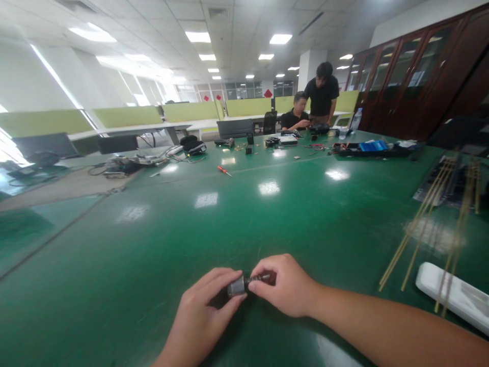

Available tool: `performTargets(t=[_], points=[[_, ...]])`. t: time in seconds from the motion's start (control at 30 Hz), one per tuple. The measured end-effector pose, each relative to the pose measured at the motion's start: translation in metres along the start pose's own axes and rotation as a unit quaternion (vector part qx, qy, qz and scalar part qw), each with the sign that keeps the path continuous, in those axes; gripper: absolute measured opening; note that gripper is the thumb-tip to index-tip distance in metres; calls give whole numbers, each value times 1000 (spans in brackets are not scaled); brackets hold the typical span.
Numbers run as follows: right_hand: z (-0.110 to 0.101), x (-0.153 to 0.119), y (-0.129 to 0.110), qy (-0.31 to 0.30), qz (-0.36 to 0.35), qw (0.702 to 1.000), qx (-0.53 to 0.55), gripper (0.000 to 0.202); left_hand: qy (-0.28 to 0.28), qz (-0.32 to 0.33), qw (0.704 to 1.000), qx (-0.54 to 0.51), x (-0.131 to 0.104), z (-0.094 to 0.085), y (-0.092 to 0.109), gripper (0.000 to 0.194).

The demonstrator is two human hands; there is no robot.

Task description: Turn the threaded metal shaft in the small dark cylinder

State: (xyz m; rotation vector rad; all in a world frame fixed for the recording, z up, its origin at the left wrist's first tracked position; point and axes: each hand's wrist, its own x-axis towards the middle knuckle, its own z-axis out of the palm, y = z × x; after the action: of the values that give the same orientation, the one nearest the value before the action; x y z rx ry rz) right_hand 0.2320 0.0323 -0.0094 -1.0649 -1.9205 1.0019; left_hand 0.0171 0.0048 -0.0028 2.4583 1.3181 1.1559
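Near the front of the green table (244,219), my left hand (210,306) pinches a short grey metal cylinder (236,287) between thumb and fingers. My right hand (282,285) is closed, thumb and forefinger gripping a thin dark shaft (260,278) with ridges or a spiral along it. The shaft points at the cylinder's right end, and the two look in line. Whether they are joined is too small to tell. Part of the shaft is hidden by my right fingers.
Thin yellowish rods (414,224) and a white oblong case (454,295) lie at the right. Farther off are a red screwdriver (224,171), a black tray (367,151), a plastic bottle (356,121) and cables. Two people are at the far end, one standing, one seated.
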Motion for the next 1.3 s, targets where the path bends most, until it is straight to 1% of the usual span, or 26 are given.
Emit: performTargets(t=[0.43,0.9,1.13,1.3], points=[[2,1,2,2,6,1000,8,11,9,4,1000,3,4,-2,2,19],[0,-1,1,5,8,1000,18,12,4,-1,1000,9,1,-2,-1,21],[1,-1,2,3,10,1000,22,13,3,3,1000,-1,3,-3,1,19],[1,-1,1,4,8,1000,22,12,1,0,1000,0,2,-1,0,21]])
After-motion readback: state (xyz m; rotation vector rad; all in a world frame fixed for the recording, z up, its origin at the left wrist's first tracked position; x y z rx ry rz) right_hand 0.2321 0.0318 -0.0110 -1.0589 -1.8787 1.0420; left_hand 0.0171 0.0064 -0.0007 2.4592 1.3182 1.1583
